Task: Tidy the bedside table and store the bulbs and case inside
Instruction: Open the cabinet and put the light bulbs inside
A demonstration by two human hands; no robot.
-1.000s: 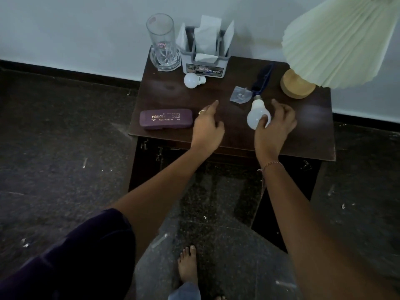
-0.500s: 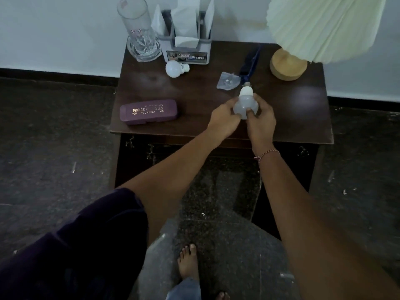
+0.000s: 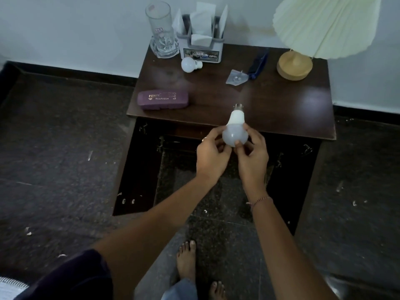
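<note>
Left hand [image 3: 213, 153] and right hand [image 3: 252, 151] grip the large bulb [image 3: 234, 131], its cap seemingly pointing away toward the table [image 3: 281, 109].

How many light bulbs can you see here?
2. A large bulb is held in both hands, left hand and right hand, at the table's front edge. A small bulb lies beside the glass.

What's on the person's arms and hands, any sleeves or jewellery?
Both forearms are bare. The left hand wears a ring on one finger; the right hand has a thin reddish thread bracelet at the wrist. A dark purple sleeve covers the left upper arm. No gloves, no watch.
</note>
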